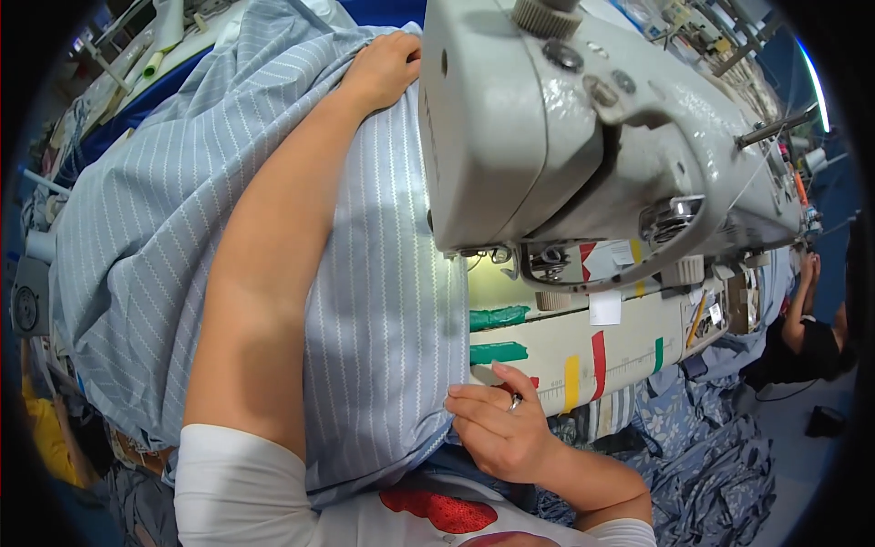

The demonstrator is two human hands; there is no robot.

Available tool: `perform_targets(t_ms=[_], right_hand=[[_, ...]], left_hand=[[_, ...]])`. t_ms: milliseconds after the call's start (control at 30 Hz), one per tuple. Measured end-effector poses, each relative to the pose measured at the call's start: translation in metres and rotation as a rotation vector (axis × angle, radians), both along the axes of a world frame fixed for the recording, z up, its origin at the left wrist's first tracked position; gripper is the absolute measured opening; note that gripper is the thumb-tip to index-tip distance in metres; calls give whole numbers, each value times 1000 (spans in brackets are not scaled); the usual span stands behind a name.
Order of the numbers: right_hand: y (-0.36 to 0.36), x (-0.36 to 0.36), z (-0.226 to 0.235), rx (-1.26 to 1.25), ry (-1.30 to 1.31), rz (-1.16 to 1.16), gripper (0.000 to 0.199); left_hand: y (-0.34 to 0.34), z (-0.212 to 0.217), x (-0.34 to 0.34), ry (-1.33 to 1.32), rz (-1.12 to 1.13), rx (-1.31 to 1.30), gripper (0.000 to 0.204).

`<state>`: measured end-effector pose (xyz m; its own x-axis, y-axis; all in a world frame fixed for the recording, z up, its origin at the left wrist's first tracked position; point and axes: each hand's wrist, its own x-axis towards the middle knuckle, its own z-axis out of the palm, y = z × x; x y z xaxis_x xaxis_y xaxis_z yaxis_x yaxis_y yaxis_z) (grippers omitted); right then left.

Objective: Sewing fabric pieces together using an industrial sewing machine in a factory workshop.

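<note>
A wide piece of light blue fabric with white stripes point(387, 273) covers the left of the sewing machine point(497, 128) and hangs toward my lap. Its straight edge runs along the machine bed, beside the needle area under the lit machine head. Far along this edge, my left hand point(385, 71) is closed on the cloth with bent fingers, some partly hidden. Nearer me, my right hand point(499, 433) wears a ring and pinches the near end of the edge, its thumb mostly out of sight. The cloth between both hands lies fairly flat.
The pale machine bed point(629, 351) carries a ruler scale and green, red and yellow tape strips. Patterned blue cloth point(674, 474) is heaped at lower right. Another person point(802, 337) is at the far right, and a yellow-clad person point(53, 438) at far left.
</note>
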<state>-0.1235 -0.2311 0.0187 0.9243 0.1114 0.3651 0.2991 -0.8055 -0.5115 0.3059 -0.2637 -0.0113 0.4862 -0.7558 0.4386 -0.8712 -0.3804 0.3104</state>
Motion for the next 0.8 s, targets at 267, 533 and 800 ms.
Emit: perform_targets(t_ms=[267,533,800], right_hand=[[13,18,2,83,-69,-26,18],[4,7,-1,70,-98,-149,18],[2,11,-3,44,-103,-146,16]], left_hand=[[60,-22,22,-176,-33,29,32],[214,48,-231,-105,135,168,27],[228,22,-207,-57,251,142,25]])
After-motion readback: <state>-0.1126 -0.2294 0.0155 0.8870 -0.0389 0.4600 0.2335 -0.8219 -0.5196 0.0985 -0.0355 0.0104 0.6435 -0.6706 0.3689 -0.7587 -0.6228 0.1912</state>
